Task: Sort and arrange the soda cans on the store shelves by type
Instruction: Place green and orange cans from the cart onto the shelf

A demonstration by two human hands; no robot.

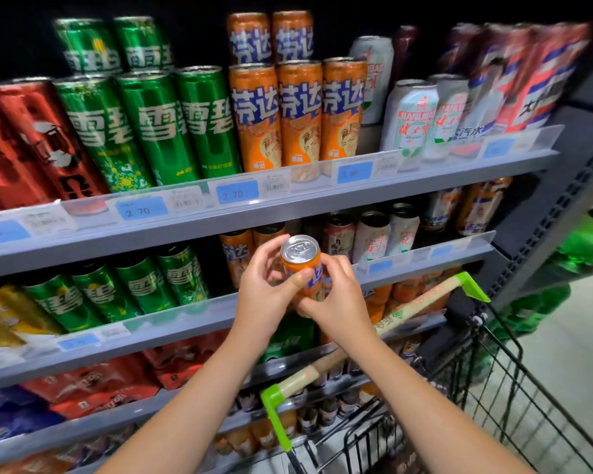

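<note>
From the head camera, both hands hold a short orange can (pixel 302 268) upright in front of the second shelf (pixel 185 323), just before the orange row (pixel 237 254) there. The left hand (pixel 264 295) wraps its side, thumb pressed across the label; the right hand (pixel 336 302) pinches the lower body from the other side. Its unopened lid suggests a full can: fairly heavy for its size, stiff while sealed, yet thin-walled and smooth, so likely slippery and easily dented. Best gripped round the middle, not by the rim. A cart (pixel 459 388) stands just right.
</note>
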